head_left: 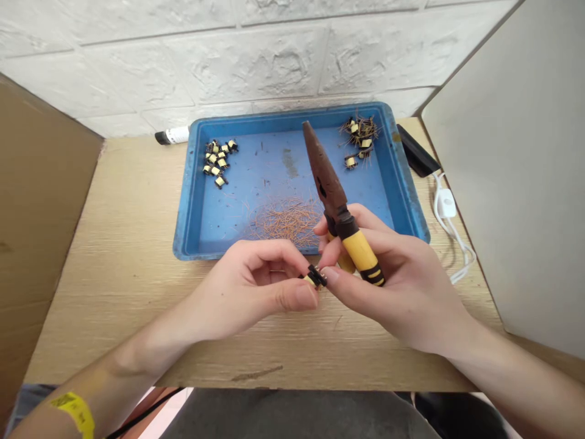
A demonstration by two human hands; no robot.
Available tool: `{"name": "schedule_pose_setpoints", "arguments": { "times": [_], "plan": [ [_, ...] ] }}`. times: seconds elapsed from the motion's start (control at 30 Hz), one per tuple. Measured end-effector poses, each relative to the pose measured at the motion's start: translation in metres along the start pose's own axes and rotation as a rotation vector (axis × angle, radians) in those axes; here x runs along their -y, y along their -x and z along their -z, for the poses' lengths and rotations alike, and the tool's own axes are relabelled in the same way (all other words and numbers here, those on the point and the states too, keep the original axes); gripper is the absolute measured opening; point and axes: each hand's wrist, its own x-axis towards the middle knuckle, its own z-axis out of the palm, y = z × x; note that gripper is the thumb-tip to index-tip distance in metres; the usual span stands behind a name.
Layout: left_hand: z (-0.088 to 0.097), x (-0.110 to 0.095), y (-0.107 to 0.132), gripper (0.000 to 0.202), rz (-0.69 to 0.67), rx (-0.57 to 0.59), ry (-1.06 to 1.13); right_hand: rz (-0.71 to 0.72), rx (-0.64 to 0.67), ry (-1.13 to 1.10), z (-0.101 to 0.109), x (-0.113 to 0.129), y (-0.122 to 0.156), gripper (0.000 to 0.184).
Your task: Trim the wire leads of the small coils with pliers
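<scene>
The left hand [242, 286] and right hand [402, 280] meet just above the counter [114, 213], with a small yellow-and-black coil bobbin [315, 277] between them: the left thumb and forefinger pinch it from one side while the right thumb presses on it from the other. The other right fingers curl round the yellow-and-black grip of rusty needle-nose pliers [326, 164], tucked against the palm with the nose pointing up past the fingertips, apparently so the tool stays in hand while the thumb is free. Beyond the fingers lies a blue plastic tray [283, 114], its contents seemingly sorted on purpose: short-legged bobbins [217, 161] grouped beyond the left fingers, long-leaded bobbins [361, 137] beyond the pliers' tip, and a heap of clipped copper wire [286, 222] just past the fingertips.
</scene>
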Motion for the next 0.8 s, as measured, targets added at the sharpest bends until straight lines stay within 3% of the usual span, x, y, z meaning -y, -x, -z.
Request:
{"name": "schedule_pose_setpoints", "arguments": {
  "times": [0.37,0.6,0.8],
  "plan": [
    [-0.0015,0.0019,-0.0004,0.028,0.023,0.014,0.005,0.050,0.017,0.020,0.0013,-0.0033,0.0010,0.012],
    [0.0004,0.0011,0.0001,0.030,0.023,0.083,-0.065,0.059,0.003,0.063,0.0016,-0.0029,0.0015,0.013],
    [-0.0004,0.0010,0.0012,0.042,-0.043,0.016,-0.149,0.038,-0.046,0.052,0.0022,-0.0030,-0.0005,0.012]
  ]
}}
